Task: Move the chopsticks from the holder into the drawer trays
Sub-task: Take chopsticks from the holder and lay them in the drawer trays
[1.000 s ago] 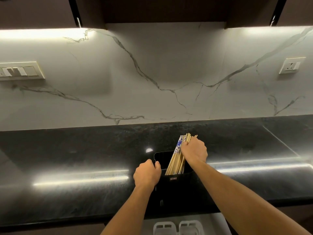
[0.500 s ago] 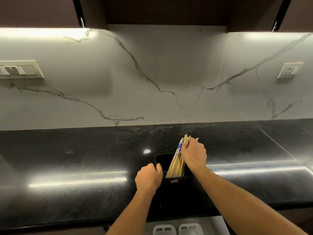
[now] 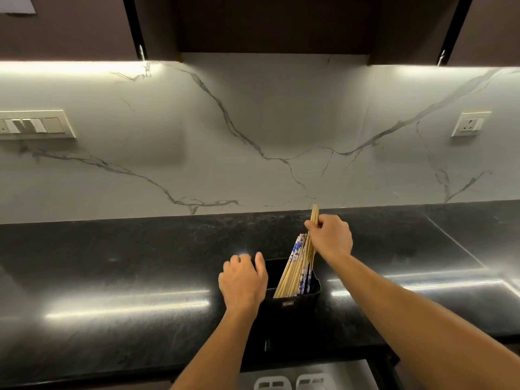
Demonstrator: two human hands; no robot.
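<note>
My right hand (image 3: 330,237) is closed around a few plain wooden chopsticks (image 3: 314,213), pinched near their tops and held almost upright. A second ago this hand sat low on the whole bunch. Now it is higher, and the picked sticks stand above the others, so the first lot is coming out of the holder (image 3: 289,302). Their lower ends still reach down toward its mouth, and I cannot tell if they are clear of it.

My left hand (image 3: 243,282) has let go of its earlier grip on the holder's left rim. Its fingers are loose and raised, holding nothing. I cannot tell whether the palm still touches the rim.

The remaining bundle (image 3: 292,271), plain and blue-patterned sticks, leans to the right inside the black holder. With no grip steadying it, I judge the holder could shift if the rising sticks drag.

The holder stands near the front edge of the dark glossy bench (image 3: 112,263). Below that edge the open drawer (image 3: 351,372) shows two white trays (image 3: 271,384), partly cut off by the frame. The path down to them passes over the bench edge, between my forearms. Behind is the marble wall (image 3: 253,136).
</note>
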